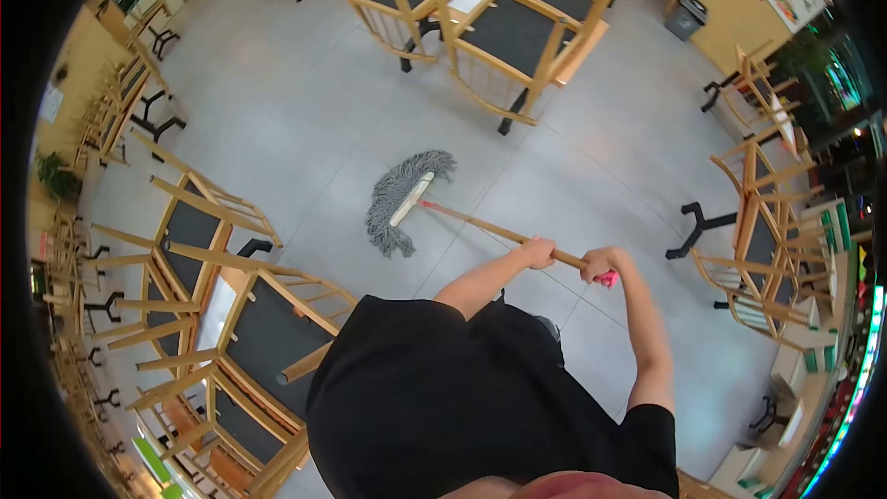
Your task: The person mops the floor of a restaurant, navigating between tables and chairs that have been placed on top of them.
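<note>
A: What are the hands doing?

B: Both are gripping the long wooden mop handle [490, 227]. The left hand [539, 252] is wrapping around the shaft lower down, fingers closed on the wood. The right hand [602, 263] is clamping near the top end, just beside the pink end cap [607, 279], which is sticking out below the fist.

A: And where is the mop head sitting?

B: The flat grey string mop head [404, 198] is lying on the pale grey tiled floor [277, 102], out in front of the person, in the open space between the furniture. The handle is slanting up from it toward the hands.

A: What is standing around?

B: Light wooden chairs with dark seats [499, 32] are sitting upturned on a tabletop beyond the mop, well apart from it. Another group of upturned wooden chairs [231, 305] is resting to the person's left, near the black shirt [443, 397]. More chairs are lining the right side, and a dark grey waste bin [686, 16] is standing by the yellow wall [739, 9] far off.
</note>
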Demonstrator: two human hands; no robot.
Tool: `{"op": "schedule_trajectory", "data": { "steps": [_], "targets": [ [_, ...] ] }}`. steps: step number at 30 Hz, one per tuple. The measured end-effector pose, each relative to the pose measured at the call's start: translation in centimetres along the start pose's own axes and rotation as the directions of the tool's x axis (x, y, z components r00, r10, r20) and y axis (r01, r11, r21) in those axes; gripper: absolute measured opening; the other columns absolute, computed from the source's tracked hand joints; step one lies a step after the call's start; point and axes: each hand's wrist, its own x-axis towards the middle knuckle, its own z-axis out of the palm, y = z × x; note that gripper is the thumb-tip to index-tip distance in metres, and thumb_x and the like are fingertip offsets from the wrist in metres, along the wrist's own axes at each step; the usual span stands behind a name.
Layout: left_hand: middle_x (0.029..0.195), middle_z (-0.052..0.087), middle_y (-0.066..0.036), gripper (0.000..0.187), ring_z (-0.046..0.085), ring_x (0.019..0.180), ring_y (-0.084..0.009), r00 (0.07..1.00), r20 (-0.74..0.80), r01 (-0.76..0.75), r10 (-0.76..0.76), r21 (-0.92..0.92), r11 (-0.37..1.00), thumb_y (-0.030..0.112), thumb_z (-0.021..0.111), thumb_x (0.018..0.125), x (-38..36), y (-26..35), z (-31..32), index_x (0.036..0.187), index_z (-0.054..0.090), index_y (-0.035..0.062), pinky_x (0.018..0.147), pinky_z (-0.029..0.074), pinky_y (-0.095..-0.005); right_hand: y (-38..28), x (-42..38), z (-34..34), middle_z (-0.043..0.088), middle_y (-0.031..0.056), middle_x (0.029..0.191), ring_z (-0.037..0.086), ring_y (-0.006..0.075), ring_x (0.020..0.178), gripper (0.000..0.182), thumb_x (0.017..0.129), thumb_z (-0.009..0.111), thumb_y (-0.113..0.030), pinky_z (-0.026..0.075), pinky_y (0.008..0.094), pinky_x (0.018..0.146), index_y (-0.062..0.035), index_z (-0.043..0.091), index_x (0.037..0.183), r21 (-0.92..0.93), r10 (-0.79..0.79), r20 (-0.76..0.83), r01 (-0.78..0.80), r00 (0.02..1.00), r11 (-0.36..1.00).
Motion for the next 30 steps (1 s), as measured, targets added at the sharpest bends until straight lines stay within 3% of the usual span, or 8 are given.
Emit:
{"op": "schedule_trajectory", "data": {
  "steps": [9, 15, 17, 20, 23, 25, 28, 30],
  "targets": [
    [0.091, 0.056, -0.013, 0.016, 0.05, 0.093, -0.0306, 0.952, -0.248, 0.158, -0.179, -0.101, 0.982, 0.015, 0.058, 0.072, -1.6, -12.5, -8.1, 0.085, 0.053, 0.0075, 0.086, 0.037, -0.0392, -13.3, 5.4, -10.4, 0.048, 0.0054, 0.055, 0.05, 0.0151, 0.045, 0.022, 0.076, 0.063, -0.02, 0.049, 0.0335, 0.045, -0.0015, 0.052, 0.072, -0.057, -0.076, 0.221, 0.091, 0.972, 0.994],
    [0.088, 0.054, -0.011, 0.014, 0.051, 0.093, -0.0311, 0.816, -0.443, 0.37, -0.371, -0.092, 0.924, 0.007, 0.056, 0.071, -9.3, -21.6, -12.2, 0.084, 0.054, 0.0093, 0.082, 0.04, -0.0419, -25.6, 11.8, -10.3, 0.046, 0.0047, 0.053, 0.048, 0.0152, 0.044, 0.034, 0.082, 0.063, -0.021, 0.046, 0.0312, 0.043, -0.002, 0.045, 0.06, 0.237, -0.333, 0.38, 0.257, 0.863, 0.937],
    [0.096, 0.054, -0.012, 0.023, 0.05, 0.098, -0.033, 0.675, -0.479, 0.603, -0.561, -0.081, 0.794, 0.006, 0.054, 0.073, -11.4, -23.7, -16.8, 0.095, 0.053, 0.011, 0.084, 0.041, -0.044, -30.3, 16.6, -10.6, 0.052, 0.0059, 0.058, 0.051, 0.0132, 0.048, 0.029, 0.078, 0.067, -0.021, 0.043, 0.0286, 0.042, 0.0063, 0.056, 0.075, 0.255, -0.435, 0.243, 0.376, 0.867, 0.891],
    [0.105, 0.054, -0.015, 0.038, 0.05, 0.104, -0.0338, 0.242, -0.629, 0.81, -0.738, -0.288, 0.511, 0.009, 0.053, 0.076, -12.1, -29.2, -21.7, 0.114, 0.048, 0.0138, 0.086, 0.043, -0.0463, -37.9, 19.8, -15.2, 0.052, 0.0091, 0.057, 0.052, 0.0183, 0.044, 0.022, 0.077, 0.062, -0.017, 0.044, 0.0298, 0.04, 0.0031, 0.053, 0.078, 0.272, -0.53, 0.281, 0.463, 0.8, 0.844],
    [0.104, 0.054, -0.016, 0.046, 0.054, 0.1, -0.03, -0.18, -0.421, 0.561, -0.889, -0.786, 0.259, 0.014, 0.053, 0.081, -14.3, -37.0, -24.1, 0.125, 0.039, 0.0138, 0.081, 0.046, -0.0445, -46.3, 19.6, -18.7, 0.051, 0.0086, 0.055, 0.049, 0.0182, 0.04, 0.018, 0.08, 0.058, -0.015, 0.04, 0.0308, 0.037, 0.0014, 0.052, 0.078, 0.452, -0.583, 0.249, 0.439, 0.774, 0.777],
    [0.1, 0.055, -0.014, 0.047, 0.057, 0.091, -0.0259, -0.146, -0.073, 0.038, -0.987, -0.997, 0.068, 0.018, 0.053, 0.083, -15.3, -41.5, -29.6, 0.127, 0.035, 0.0119, 0.076, 0.049, -0.0402, -51.8, 18.5, -21.1, 0.048, 0.006, 0.056, 0.046, 0.0162, 0.039, 0.015, 0.083, 0.056, -0.016, 0.037, 0.0306, 0.034, -0.0021, 0.049, 0.084, 0.52, -0.647, 0.24, 0.467, 0.724, 0.715],
    [0.094, 0.056, -0.012, 0.048, 0.058, 0.077, -0.0202, -0.023, 0.122, -0.31, -0.992, -0.944, -0.109, 0.023, 0.056, 0.084, -15.8, -38.8, -37.4, 0.125, 0.037, 0.0062, 0.065, 0.05, -0.0339, -57.7, 17.0, -21.0, 0.045, 0.0033, 0.057, 0.044, 0.0144, 0.04, 0.019, 0.083, 0.055, -0.017, 0.036, 0.0293, 0.034, -0.0073, 0.045, 0.096, 0.589, -0.672, 0.191, 0.465, 0.715, 0.661],
    [0.09, 0.056, -0.012, 0.042, 0.057, 0.073, -0.018, 0.083, 0.087, -0.157, -0.993, -0.983, -0.099, 0.02, 0.056, 0.082, -17.9, -40.9, -37.1, 0.119, 0.042, 0.004, 0.06, 0.048, -0.0336, -60.1, 16.0, -20.1, 0.043, 0.002, 0.058, 0.044, 0.0137, 0.042, 0.024, 0.083, 0.055, -0.017, 0.036, 0.0284, 0.034, -0.0111, 0.041, 0.102, 0.611, -0.661, 0.178, 0.445, 0.728, 0.655]
  ]
}}
